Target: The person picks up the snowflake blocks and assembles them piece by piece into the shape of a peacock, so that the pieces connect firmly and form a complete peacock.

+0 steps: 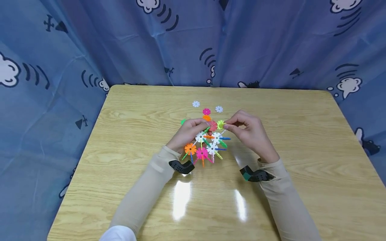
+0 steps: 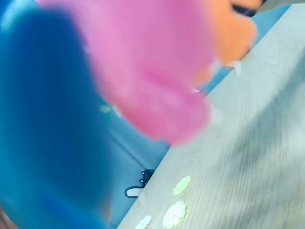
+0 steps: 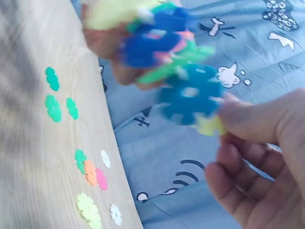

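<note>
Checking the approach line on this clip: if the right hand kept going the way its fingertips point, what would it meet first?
The right hand points left and already pinches the yellow-green disc. Next in line looks like the red disc on the snowflake cluster, though depth is uncertain.

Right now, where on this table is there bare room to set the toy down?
Bare wood lies left of the left hand and right of the right hand, out to the table edges. Crowded beyond the toy, where loose discs lie.
</note>
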`<state>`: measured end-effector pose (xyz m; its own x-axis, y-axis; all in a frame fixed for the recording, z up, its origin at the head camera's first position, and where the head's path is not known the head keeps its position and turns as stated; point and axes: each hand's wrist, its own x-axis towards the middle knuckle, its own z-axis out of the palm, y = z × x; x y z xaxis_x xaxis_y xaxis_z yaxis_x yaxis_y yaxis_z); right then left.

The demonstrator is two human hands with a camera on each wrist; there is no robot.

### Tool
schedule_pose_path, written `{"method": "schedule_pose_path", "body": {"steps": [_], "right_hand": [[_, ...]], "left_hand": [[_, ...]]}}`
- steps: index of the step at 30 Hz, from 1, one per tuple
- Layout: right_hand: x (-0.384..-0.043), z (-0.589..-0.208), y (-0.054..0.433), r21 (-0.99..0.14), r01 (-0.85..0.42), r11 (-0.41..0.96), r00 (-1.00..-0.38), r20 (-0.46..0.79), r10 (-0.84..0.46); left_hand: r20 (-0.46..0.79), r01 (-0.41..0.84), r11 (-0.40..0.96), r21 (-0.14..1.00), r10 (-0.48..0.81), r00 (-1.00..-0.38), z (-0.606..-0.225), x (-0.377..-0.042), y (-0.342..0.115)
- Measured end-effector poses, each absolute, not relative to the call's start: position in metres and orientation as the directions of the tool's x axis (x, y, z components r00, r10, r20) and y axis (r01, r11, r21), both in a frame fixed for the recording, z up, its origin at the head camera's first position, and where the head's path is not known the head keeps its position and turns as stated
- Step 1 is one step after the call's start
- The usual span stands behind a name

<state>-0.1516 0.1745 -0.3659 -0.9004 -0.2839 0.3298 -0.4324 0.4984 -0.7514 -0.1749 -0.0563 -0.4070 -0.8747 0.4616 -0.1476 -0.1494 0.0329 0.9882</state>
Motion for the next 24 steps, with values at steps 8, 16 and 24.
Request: {"method": "schedule_pose_path", "body": {"steps": [8,16,24], "right_hand": [[-0.1514,-0.3616,0.1789,-0.827,-0.343,0.446,-0.914,0.184,-0.362],[-0.1502,-0.3593,0.1816,-0.812,-0.263,0.521,-0.935,0.08,-0.347],[-0.1497,-0.3573,0.1811,-0.821,-0.16,0.548,-0.956,-0.009,-0.294]], "left_hand": [[-0.15,-0.153,0.034,0.988,0.487,-0.86,-0.4107,-0.1725,-0.056],[-0.137,-0.131,0.046,0.99,0.477,-0.868,-0.4093,-0.1747,-0.0544],[-0.193,-0.189,0.053,0.981,0.418,-0.888,-0.4085,-0.1749,-0.0513]]}}
